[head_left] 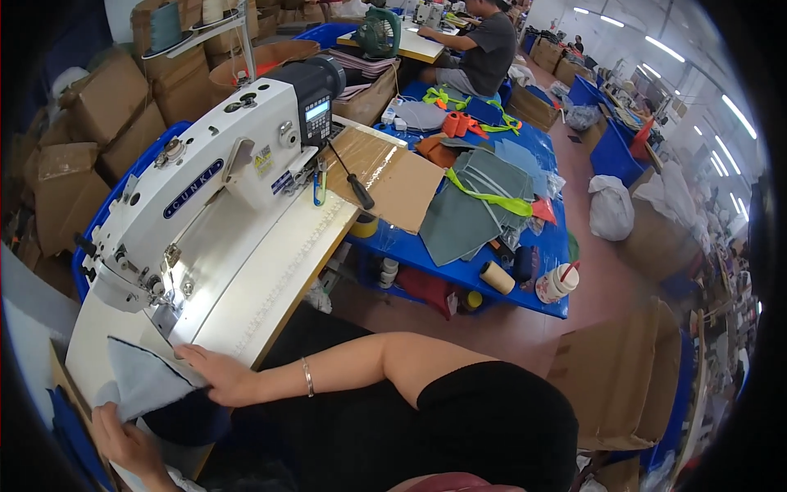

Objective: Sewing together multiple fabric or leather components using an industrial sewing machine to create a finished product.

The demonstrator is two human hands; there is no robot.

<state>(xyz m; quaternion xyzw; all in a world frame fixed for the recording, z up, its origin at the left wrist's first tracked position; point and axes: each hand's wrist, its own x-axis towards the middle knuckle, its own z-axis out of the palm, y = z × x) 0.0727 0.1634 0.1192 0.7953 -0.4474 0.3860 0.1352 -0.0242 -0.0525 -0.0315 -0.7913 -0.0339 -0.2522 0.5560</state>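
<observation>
From where I stand, the white sewing machine (221,156) looms largest. Just off its needle end, the pale grey cloth (152,381) stands partly raised. The hands are apart: the left hand (127,443) pinches the cloth's near corner; the right hand (221,375) lies at its opposite edge, gripping or not, I can't tell. Uneven pulling could skew it; fingers straying needleward could get pricked.

cloth (152,379): pale grey | sewing machine (234,139): white | strap (492,198): neon yellow
</observation>
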